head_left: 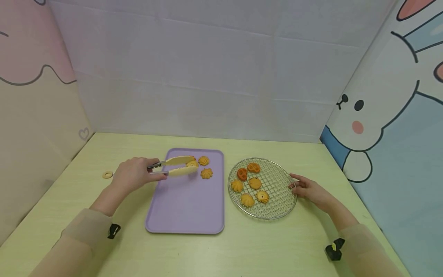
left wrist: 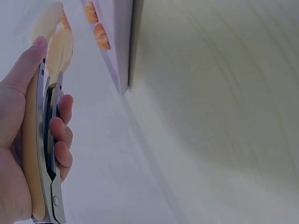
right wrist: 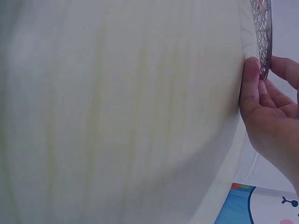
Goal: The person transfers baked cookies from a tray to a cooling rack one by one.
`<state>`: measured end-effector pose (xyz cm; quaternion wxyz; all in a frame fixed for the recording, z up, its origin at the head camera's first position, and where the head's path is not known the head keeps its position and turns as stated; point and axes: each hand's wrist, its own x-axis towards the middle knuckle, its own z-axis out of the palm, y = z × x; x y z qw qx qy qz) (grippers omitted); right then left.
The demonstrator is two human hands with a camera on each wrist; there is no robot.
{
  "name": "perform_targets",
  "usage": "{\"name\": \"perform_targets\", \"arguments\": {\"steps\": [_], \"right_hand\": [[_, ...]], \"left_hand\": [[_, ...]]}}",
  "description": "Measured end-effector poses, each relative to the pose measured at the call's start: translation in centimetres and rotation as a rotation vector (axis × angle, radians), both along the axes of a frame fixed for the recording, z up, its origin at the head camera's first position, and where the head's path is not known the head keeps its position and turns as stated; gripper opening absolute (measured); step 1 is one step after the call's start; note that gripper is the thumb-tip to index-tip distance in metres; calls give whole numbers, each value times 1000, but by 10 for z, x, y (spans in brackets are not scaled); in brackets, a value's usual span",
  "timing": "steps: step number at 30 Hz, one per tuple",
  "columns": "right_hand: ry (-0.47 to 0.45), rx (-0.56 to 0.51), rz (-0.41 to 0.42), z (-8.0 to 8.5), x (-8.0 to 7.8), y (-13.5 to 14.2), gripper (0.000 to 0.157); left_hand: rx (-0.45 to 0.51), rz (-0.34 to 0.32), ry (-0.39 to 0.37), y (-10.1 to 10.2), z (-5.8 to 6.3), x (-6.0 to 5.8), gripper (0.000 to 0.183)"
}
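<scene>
My left hand (head_left: pixel 133 175) grips metal tongs (left wrist: pixel 55 186) with cream tips, thumb along one arm and fingers round the other. The tongs' tips (head_left: pixel 182 170) reach over the far part of a purple tray (head_left: pixel 185 211), with a golden cookie (head_left: pixel 192 164) between them, partly hidden. Two more cookies, a swirled one (head_left: pixel 204 161) and a flower-shaped one (head_left: pixel 206 173), lie to their right on the tray. At the right, my right hand (head_left: pixel 313 194) pinches the rim of a round wire rack (head_left: pixel 278 188) between thumb and fingers. Several cookies (head_left: pixel 255 183) sit on the rack's left half.
Among the rack's cookies are two darker pretzel-shaped ones (head_left: pixel 253 167). A small beige ring (head_left: pixel 107 174) lies on the pale yellow table (head_left: pixel 194 254), left of the tray. A white wall panel (head_left: pixel 207 77) stands behind, with cartoon-printed panels on both sides.
</scene>
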<state>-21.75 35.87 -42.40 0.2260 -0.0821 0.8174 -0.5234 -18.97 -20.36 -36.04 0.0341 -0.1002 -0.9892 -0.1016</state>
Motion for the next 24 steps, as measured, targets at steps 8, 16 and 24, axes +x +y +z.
{"name": "perform_targets", "arguments": {"steps": [8,16,24], "right_hand": [[2,4,1,-1,0,2,65],[-9,-19,1,-2,-1,2,65],[-15,-16,1,1,0,-1,65]], "left_hand": [[-3,8,46,15,17,7,80],[13,27,58,29,29,13,80],[39,30,98,44,37,17,65]]}}
